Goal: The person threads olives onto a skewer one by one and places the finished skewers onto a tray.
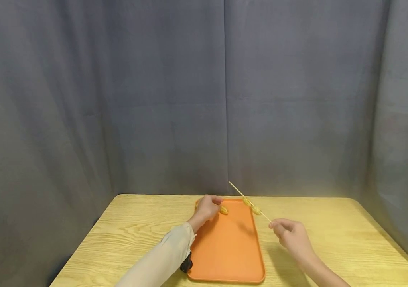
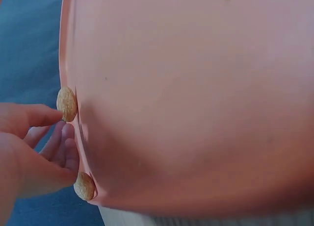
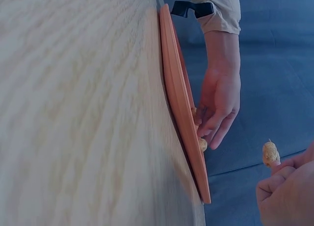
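My right hand (image 1: 291, 237) pinches the near end of a thin wooden skewer (image 1: 237, 189), which slants up to the left above the right rim of an orange tray (image 1: 225, 251). Two wrinkled yellow-tan oval pieces, a farther one (image 1: 247, 201) and a nearer one (image 1: 256, 210), are threaded on it. At the tray's far side, my left hand (image 1: 206, 209) has thumb and finger together at the end of a loose oval piece (image 2: 66, 104), which sits by the rim. Another oval piece (image 2: 84, 186) lies near the tray corner, partly behind the hand.
The tray rests on a light wood-grain table (image 1: 135, 235). Grey-blue curtains (image 1: 168, 119) hang behind it and at both sides. A black device (image 1: 186, 264) shows at the left sleeve, beside the tray's left edge.
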A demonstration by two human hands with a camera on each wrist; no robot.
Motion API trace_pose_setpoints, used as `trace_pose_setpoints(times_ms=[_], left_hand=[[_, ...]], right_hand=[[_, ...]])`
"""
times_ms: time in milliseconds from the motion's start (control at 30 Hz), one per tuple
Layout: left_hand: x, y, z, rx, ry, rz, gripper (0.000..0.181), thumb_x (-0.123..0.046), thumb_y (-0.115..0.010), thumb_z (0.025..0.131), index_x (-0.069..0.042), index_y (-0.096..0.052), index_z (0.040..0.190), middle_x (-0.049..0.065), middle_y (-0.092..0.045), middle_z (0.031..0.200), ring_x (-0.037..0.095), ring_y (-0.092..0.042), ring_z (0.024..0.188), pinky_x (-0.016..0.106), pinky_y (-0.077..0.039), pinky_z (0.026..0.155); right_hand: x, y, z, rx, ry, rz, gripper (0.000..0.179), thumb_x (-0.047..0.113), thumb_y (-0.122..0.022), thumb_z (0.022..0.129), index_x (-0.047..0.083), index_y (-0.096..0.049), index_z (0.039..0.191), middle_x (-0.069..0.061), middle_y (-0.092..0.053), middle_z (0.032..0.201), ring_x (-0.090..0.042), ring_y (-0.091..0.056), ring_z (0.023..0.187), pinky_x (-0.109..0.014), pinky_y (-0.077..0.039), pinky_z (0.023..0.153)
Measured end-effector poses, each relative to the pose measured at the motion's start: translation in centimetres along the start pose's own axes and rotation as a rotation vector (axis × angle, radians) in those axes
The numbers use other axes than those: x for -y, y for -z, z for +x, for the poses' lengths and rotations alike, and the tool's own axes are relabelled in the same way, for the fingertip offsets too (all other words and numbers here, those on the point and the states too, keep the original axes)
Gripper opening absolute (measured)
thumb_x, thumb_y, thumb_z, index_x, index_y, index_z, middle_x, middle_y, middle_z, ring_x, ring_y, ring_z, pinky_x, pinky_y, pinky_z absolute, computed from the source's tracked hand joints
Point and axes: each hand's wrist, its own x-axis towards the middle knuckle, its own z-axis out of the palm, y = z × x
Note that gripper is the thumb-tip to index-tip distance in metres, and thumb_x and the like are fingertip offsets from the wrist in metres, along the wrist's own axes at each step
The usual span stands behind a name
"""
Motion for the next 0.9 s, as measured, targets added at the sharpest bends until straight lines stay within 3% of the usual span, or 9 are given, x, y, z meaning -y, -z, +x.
trace_pose_setpoints(times_ms=[133,267,533,733,900], left_hand=[[-0.1,-0.1,0.0,0.067,-0.036,0.051,0.041,0.019,-0.062,0.075,0.007,-0.074,0.113,0.019,-0.071,0.111,0.032,-0.066,0.104,0.035,-0.056,0.084],[-0.2,-0.2,-0.2,0.089,-0.060,0.097,0.041,0.017,-0.069,0.074,0.008,-0.073,0.114,0.019,-0.071,0.114,0.028,-0.066,0.102,0.030,-0.055,0.079],[-0.3,-0.3,-0.3,0.079,-0.077,0.170,0.035,0.012,-0.072,0.077,0.005,-0.076,0.112,0.015,-0.072,0.113,0.027,-0.067,0.101,0.030,-0.055,0.080],[-0.6,0.1,-0.6,0.060,-0.094,0.160,0.032,0.008,-0.073,0.078,0.004,-0.077,0.109,0.015,-0.073,0.111,0.024,-0.067,0.096,0.029,-0.055,0.079],[-0.5,0.1,-1.0,0.051,-0.057,0.112,0.024,0.003,-0.079,0.081,0.001,-0.078,0.105,0.010,-0.074,0.101,0.020,-0.067,0.090,0.030,-0.056,0.078]], right_hand=[[0.0,0.1,0.1,0.008,0.004,0.009,0.018,0.003,-0.057,0.098,-0.004,-0.073,0.101,-0.002,-0.044,0.058,-0.010,-0.030,0.046,-0.021,-0.027,0.042],[0.2,0.1,0.0,0.014,0.004,0.012,0.018,0.003,-0.057,0.097,-0.005,-0.073,0.102,-0.002,-0.045,0.060,-0.010,-0.030,0.046,-0.021,-0.027,0.043],[0.3,0.2,-0.1,0.022,0.005,0.017,0.019,0.003,-0.056,0.099,-0.006,-0.072,0.104,-0.002,-0.045,0.061,-0.010,-0.031,0.047,-0.021,-0.029,0.044],[0.2,0.2,-0.1,0.019,0.005,0.006,0.020,0.003,-0.055,0.098,-0.006,-0.072,0.104,-0.003,-0.046,0.062,-0.010,-0.031,0.047,-0.021,-0.029,0.043],[0.1,0.2,-0.2,0.026,0.004,0.002,0.020,0.003,-0.056,0.097,-0.006,-0.072,0.104,-0.002,-0.045,0.060,-0.010,-0.030,0.047,-0.021,-0.029,0.043]])
